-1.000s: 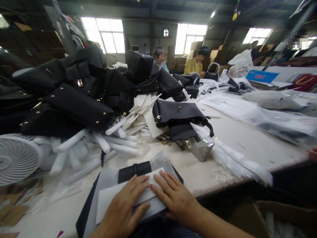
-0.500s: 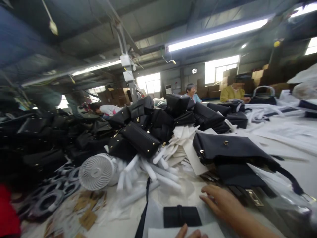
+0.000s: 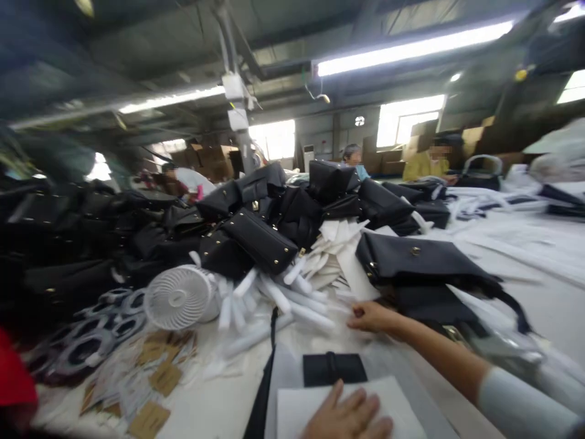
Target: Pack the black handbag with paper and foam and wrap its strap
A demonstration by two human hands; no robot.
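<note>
My left hand (image 3: 350, 414) lies flat on a white sheet (image 3: 292, 405) at the bottom middle, fingers spread. Just beyond the sheet's edge shows a flat black leather-like piece (image 3: 315, 369) with a narrow band across it; the sheet covers its near side. Pale translucent wrapping (image 3: 283, 360) surrounds it, with a black strap (image 3: 260, 396) along its left. My right hand (image 3: 372, 317) reaches in from the right with thumb and fingers pinched together, over clear film near white foam rolls (image 3: 304, 317). What is between those fingers, I cannot make out.
Black handbags (image 3: 260, 241) form a heap behind, and one black bag (image 3: 420, 259) lies at right. A white fan (image 3: 180, 297), wrapped rings (image 3: 86, 347) and brown tags (image 3: 150, 419) are at left. Several people sit beyond; a red sleeve (image 3: 13, 372) shows at far left.
My right hand has moved left and away from me, its fingers going from spread to pinched. More of my left hand shows, on the white sheet, which covers more of the black piece.
</note>
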